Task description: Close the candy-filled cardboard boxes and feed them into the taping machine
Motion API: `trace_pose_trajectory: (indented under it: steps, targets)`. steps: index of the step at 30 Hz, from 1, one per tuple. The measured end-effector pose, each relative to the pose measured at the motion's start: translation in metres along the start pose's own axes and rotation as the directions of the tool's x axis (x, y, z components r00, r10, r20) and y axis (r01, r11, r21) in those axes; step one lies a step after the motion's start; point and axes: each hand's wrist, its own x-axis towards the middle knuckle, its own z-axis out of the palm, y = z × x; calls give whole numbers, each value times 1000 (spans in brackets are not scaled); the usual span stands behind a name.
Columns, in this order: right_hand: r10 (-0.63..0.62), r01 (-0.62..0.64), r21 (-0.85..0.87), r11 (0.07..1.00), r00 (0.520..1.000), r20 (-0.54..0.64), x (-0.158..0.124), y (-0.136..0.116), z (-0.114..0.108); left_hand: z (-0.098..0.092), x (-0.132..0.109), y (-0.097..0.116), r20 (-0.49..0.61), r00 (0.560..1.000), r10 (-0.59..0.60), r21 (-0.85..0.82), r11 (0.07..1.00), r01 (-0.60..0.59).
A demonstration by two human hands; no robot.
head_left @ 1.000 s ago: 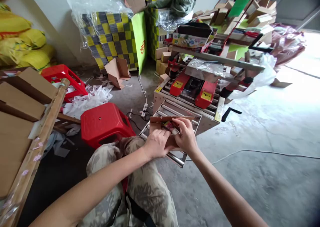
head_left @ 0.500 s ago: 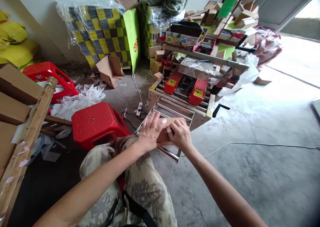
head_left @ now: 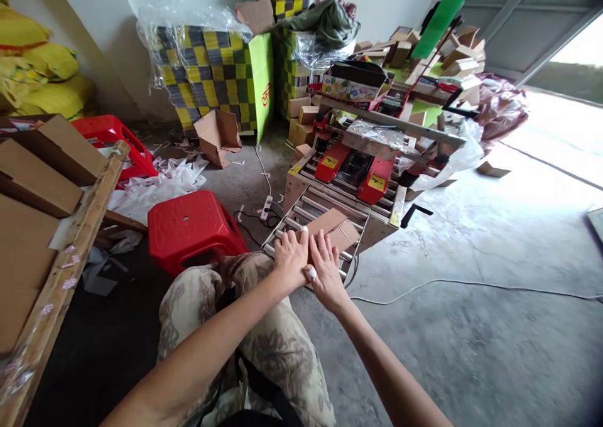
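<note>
A small brown cardboard box (head_left: 325, 223) lies on the metal roller conveyor (head_left: 308, 202) in front of my knees, turned at a slant, with a flap (head_left: 345, 236) on its right part. My left hand (head_left: 292, 259) grips the near left end, its fingers bent over the edge. Stretched out across the near side of the box, the fingers of my right hand (head_left: 326, 273) press on the cardboard, close beside the left. White tape wraps a fingertip on each hand. The underside of the box is hidden.
Beyond the rollers stands a sealing machine with red guides (head_left: 375, 181) and a crank handle (head_left: 417, 213). A red stool (head_left: 188, 229) is at my left, near a wooden rail (head_left: 89, 238) with open cartons. A power strip (head_left: 266, 208) and a cable (head_left: 424, 282) lie on the floor.
The box has turned to a slant on the rollers, and its flap shows. My right hand has gone from a curled grip to stretched fingers, and both hands are closer together.
</note>
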Motion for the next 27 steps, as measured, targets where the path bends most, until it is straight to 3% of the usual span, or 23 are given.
trace_pose_trajectory:
  steps: [2,4,7,10,12,15,18,20,23,25,27]
  targets:
    - [-28,28,3,1000,996,83,-6,-13,-4,-8,-1,-13,107,987,117,-44,993,-113]
    - [-27,28,-15,999,993,114,-6,-19,-8,-13,0,-29,181,945,274,-185,953,-241]
    - [-6,13,-71,997,996,94,0,-14,-11,-8,2,-50,183,900,395,-475,838,-270]
    - [-6,15,-113,993,997,78,17,11,-13,10,-5,-67,154,940,305,-755,650,-88]
    - [1,15,-128,992,992,124,43,42,-17,22,-14,-79,181,964,193,-870,488,65]
    - [104,-64,-188,980,973,208,105,100,-35,31,-29,-101,254,966,48,-914,339,223]
    - [260,-200,-323,925,954,151,171,136,-54,29,-46,-123,276,959,-66,-917,279,284]
    - [282,-242,-394,886,958,45,195,131,-54,23,-64,-136,260,957,-127,-922,263,285]
    - [140,-175,-360,916,983,-121,190,93,-20,9,-101,-162,172,957,-232,-922,304,239]
    - [21,-62,-271,961,988,-153,166,66,18,-3,-129,-188,27,934,-357,-880,434,192]
    - [-78,63,-140,988,991,-110,134,45,56,-22,-160,-220,-198,858,-474,-741,645,186]
